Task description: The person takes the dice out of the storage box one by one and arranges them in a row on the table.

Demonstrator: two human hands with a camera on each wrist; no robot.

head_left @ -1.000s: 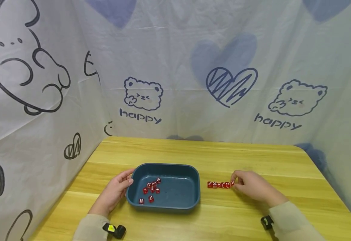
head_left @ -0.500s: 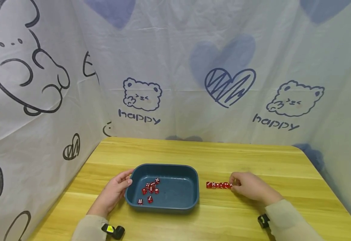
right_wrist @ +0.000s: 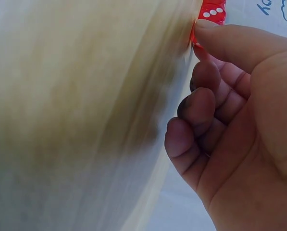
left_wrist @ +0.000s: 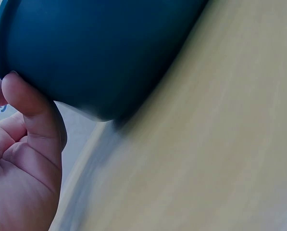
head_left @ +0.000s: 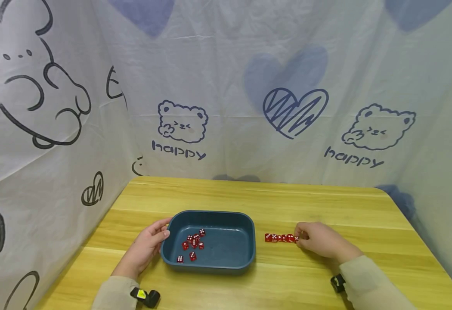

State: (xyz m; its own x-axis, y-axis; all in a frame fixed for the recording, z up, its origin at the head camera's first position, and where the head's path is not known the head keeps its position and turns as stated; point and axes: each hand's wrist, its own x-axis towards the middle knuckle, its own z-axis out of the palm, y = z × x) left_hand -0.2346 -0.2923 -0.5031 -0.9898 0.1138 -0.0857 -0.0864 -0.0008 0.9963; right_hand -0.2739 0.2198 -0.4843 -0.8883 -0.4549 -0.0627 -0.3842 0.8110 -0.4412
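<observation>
A dark teal rectangular tray (head_left: 226,270) stands on the table with several red dice (head_left: 194,243) loose in its left half. My left hand (head_left: 145,247) grips the tray's left end, its thumb against the outer wall in the left wrist view. To the right of the tray lies a straight row of red dice (head_left: 279,238) with white pips. My right hand (head_left: 323,240) pinches a red die (head_left: 297,239) between thumb and index finger at the row's right end. Its other fingers curl in towards the palm, and they partly hide that die in the head view.
The yellow wood-grain table (head_left: 272,284) has a rounded far right corner. White printed curtains (head_left: 226,129) hang behind the table and at both sides. Each wrist carries a black strap with a small camera.
My right hand has moved slightly left, bringing its die up against the right end of the row. The left hand and the tray hold their place.
</observation>
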